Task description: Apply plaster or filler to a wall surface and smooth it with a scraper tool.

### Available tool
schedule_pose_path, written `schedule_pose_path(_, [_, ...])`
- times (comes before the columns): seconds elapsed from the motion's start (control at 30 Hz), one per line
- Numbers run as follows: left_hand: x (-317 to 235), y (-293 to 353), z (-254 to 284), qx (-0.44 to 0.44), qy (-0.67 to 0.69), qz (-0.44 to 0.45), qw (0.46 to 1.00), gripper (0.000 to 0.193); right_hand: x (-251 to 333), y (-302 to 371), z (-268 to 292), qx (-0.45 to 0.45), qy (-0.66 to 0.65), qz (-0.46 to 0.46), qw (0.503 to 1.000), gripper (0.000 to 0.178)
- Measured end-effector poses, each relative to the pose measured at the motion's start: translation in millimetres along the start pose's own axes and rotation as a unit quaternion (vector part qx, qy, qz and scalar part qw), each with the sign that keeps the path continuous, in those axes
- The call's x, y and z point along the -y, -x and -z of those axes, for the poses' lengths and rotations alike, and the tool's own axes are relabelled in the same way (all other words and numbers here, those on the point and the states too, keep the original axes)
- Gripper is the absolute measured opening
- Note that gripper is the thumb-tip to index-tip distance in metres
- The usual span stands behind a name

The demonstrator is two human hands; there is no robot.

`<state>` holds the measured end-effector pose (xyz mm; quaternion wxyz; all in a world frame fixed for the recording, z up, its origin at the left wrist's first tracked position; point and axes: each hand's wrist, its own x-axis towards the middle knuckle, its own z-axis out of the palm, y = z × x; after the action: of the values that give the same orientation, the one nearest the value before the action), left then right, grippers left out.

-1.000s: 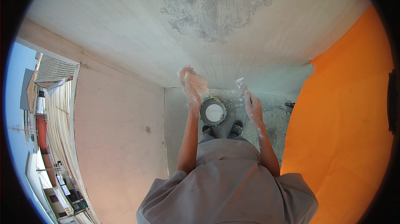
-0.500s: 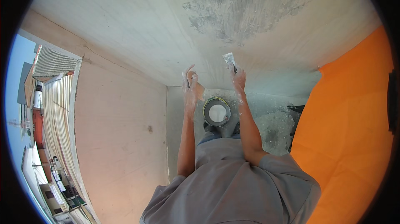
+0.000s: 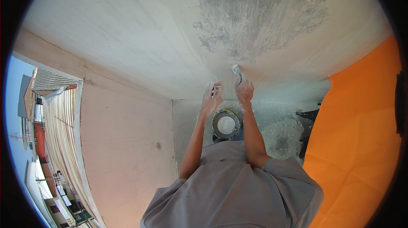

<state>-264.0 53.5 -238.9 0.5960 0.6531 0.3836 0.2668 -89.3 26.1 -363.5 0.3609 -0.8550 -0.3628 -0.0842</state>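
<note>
My right hand is shut on a putty knife whose blade touches the pale wall just below a rough grey plaster patch. My left hand is raised beside it, fingers closed around a small flat tool that is mostly hidden. Both hands are dusted white. Below them, on the floor, stands a round bucket with pale filler inside.
An orange wall fills the right side. A speckled floor with a dark object lies below. On the left is a beige wall and an opening onto buildings.
My right hand has risen from beside the bucket and swung left, bringing the putty knife up against the wall. My left hand stayed raised, shifting only slightly.
</note>
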Motion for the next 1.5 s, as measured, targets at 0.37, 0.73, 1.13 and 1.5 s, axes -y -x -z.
schedule_pose_path(0.37, [103,-39,-21,-0.038,0.033,0.049,0.998,0.051,0,-1,-25,0.069,-0.141,-0.073,0.985,0.034])
schedule_pose_path(0.73, [100,-39,6,-0.077,0.005,0.062,0.995,0.053,4,4,-45,0.071,-0.336,-0.123,0.931,0.045])
schedule_pose_path(1.13, [119,-4,22,-0.116,-0.011,0.102,0.988,0.054,23,16,-54,0.137,-0.494,-0.28,0.812,0.052])
schedule_pose_path(1.5, [118,21,17,-0.054,-0.035,0.107,0.992,0.042,12,1,-37,0.049,-0.258,-0.127,0.956,0.04])
